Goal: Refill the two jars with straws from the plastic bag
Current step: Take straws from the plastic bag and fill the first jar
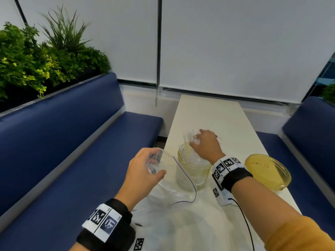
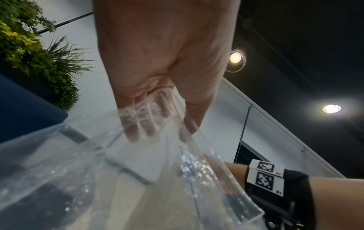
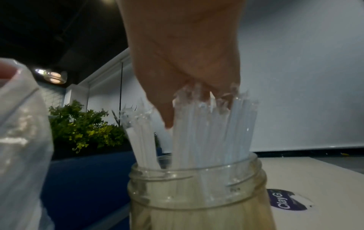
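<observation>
My right hand (image 1: 196, 141) reaches down over a clear glass jar (image 1: 192, 172) in the middle of the white table (image 1: 208, 113). It grips the tops of a bundle of white wrapped straws (image 3: 206, 132) that stand in the jar (image 3: 197, 196); my right hand (image 3: 197, 96) has its fingers curled round them. To the jar's left, my left hand (image 1: 155, 166) pinches the rim of the clear plastic bag (image 1: 174, 185) and holds it up, mouth open. In the left wrist view its fingers (image 2: 145, 124) show through the bag (image 2: 98, 171). A second yellowish jar (image 1: 268, 171) stands at the right.
Blue benches (image 1: 72, 160) run along both sides of the narrow table, with green plants (image 1: 36, 57) behind the left one. A cable (image 1: 244, 221) trails from my right wrist band. A round sticker (image 3: 285, 200) lies on the table beyond the jar.
</observation>
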